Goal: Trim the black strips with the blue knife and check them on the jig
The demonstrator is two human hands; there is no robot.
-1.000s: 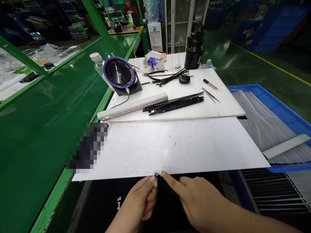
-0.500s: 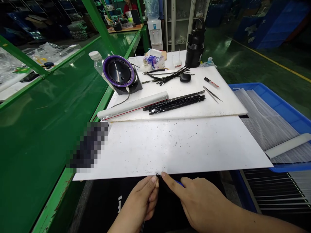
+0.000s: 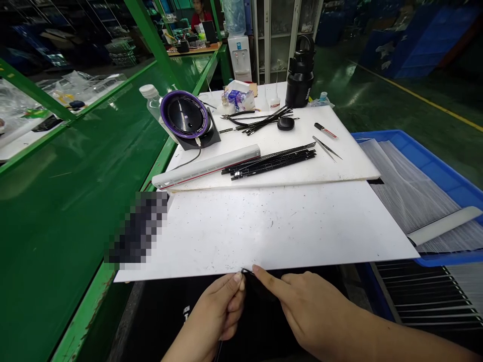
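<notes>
At the front edge of the white board [image 3: 287,226], my left hand [image 3: 222,306] is closed in a pinch, thumb against the bent fingers. A thin dark strip shows just below that hand, mostly hidden by it. My right hand [image 3: 305,306] is wrapped round a slim dark-tipped tool [image 3: 247,271], its index finger stretched along it. The tip reaches the left thumb at the board's edge; the palm hides the rest, so its exact kind cannot be told. Small dark shavings lie scattered on the board near both hands.
Behind, a white foam slab [image 3: 339,168] bears black strips [image 3: 273,163], a long white train-like shell [image 3: 207,166], tweezers [image 3: 327,149], cutting pliers [image 3: 237,118], a purple-rimmed fan [image 3: 184,114] and a black bottle [image 3: 300,78]. A blue crate [image 3: 415,143] stands right. A person [image 3: 198,17] sits far back.
The tool has tilted or shifted slightly in my right hand, and its blue part no longer shows. My right index finger has risen a little. My left hand keeps its pinch.
</notes>
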